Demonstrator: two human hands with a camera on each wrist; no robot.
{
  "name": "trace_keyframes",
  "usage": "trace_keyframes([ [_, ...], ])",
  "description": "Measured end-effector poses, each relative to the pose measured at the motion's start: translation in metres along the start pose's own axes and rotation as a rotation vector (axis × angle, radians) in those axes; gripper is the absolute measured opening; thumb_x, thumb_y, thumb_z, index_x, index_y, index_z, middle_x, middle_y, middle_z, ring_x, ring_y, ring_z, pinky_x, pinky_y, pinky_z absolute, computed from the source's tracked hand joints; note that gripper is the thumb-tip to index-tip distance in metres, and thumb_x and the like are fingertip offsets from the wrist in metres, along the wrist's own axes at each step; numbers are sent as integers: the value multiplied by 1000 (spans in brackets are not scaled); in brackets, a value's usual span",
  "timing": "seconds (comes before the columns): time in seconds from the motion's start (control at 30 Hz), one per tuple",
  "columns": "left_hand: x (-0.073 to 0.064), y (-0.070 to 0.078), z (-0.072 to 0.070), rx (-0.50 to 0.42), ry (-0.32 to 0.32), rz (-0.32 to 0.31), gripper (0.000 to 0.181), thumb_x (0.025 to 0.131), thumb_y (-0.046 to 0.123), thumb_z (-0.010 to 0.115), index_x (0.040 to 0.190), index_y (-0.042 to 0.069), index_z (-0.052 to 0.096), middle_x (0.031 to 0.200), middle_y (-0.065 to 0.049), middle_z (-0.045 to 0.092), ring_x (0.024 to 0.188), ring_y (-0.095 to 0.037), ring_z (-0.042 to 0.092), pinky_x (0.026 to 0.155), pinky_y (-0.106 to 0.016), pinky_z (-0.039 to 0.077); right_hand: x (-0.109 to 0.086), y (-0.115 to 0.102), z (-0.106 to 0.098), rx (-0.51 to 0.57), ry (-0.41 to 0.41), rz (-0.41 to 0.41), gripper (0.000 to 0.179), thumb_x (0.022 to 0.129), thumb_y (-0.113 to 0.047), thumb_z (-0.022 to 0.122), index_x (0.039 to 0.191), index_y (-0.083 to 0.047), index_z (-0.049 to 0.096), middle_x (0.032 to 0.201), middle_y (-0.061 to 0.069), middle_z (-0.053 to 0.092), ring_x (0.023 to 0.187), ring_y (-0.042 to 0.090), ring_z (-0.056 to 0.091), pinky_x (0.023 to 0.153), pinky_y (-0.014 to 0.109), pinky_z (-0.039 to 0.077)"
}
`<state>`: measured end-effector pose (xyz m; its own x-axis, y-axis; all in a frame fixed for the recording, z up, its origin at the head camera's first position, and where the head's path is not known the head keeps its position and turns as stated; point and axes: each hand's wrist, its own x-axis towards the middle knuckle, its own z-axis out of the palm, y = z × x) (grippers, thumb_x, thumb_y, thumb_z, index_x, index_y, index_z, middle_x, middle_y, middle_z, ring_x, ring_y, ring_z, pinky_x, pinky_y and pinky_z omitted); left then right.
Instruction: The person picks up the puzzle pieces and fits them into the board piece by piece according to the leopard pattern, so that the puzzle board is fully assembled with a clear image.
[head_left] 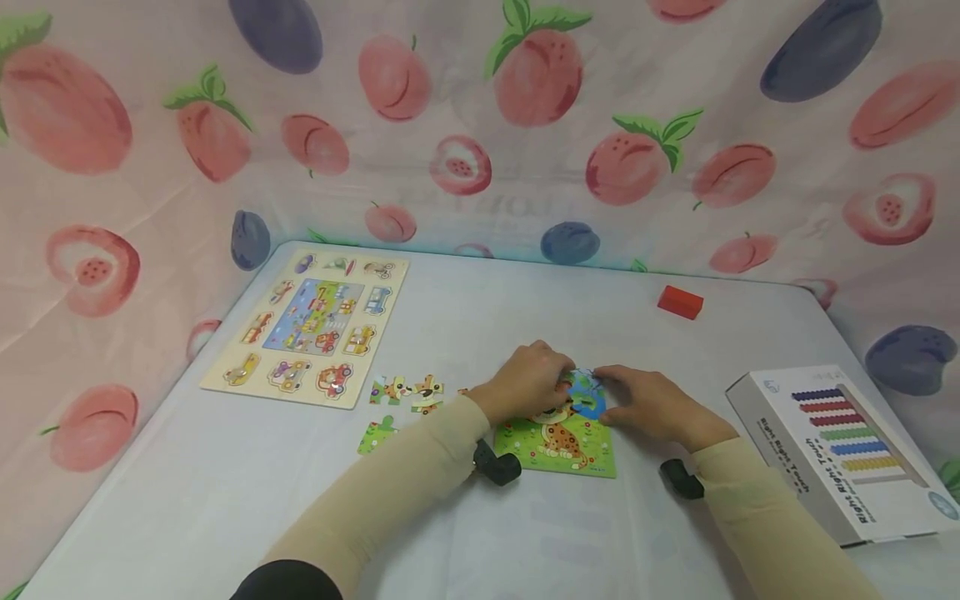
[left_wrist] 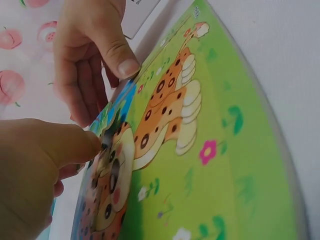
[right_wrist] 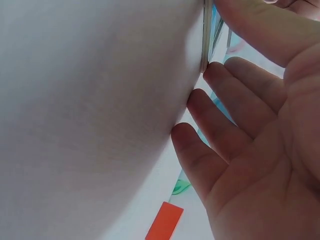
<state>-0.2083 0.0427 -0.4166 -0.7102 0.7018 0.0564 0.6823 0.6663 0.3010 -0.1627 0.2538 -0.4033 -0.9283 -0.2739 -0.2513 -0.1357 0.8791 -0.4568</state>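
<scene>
A jigsaw puzzle (head_left: 525, 454) of a spotted leopard on green grass lies in front of me. At its upper edge my left hand (head_left: 528, 383) pinches a puzzle piece (head_left: 587, 396) with blue on it, between thumb and fingers. Part of that piece is hidden behind the fingers. Across from it, my right hand (head_left: 656, 404) rests at the puzzle's right edge, thumb and fingers spread and fairly straight. In the left wrist view, the right thumb (left_wrist: 129, 67) touches the edge beside the blue part. The right wrist view has the fingertips (right_wrist: 214, 70) against the puzzle's side.
Several loose puzzle pieces (head_left: 388, 390) lie left of the puzzle, partly behind my left forearm. A wooden vehicle puzzle board (head_left: 225, 377) is at the back left. On the right stand a white box (head_left: 787, 450) and, farther back, a red block (head_left: 680, 302). Fruit-print cloth (head_left: 525, 167) surrounds the table.
</scene>
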Motion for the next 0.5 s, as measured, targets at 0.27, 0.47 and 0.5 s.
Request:
trace_keyframes([
  [0.27,0,6,2,-40,5,-40,39,93,26,69,127,8,68,117,-2,70,110,-18,56,99,-33,43,0,0,1,-2,7,7,74,83,-25,83,146,-4,49,148,21,47,137,45,38,107,62,32],
  [0.47,2,7,6,-49,5,-42,38,93,24,69,128,9,68,117,-1,70,112,-18,56,100,-34,43,0,1,1,6,4,11,74,84,-26,82,147,-5,49,148,21,47,137,45,37,107,63,32],
  [0.5,2,8,6,-51,4,-46,38,93,24,69,128,9,68,118,-1,70,112,-18,56,100,-34,43,0,1,1,6,5,10,74,84,-26,82,147,-5,49,148,21,47,137,45,37,107,63,32],
])
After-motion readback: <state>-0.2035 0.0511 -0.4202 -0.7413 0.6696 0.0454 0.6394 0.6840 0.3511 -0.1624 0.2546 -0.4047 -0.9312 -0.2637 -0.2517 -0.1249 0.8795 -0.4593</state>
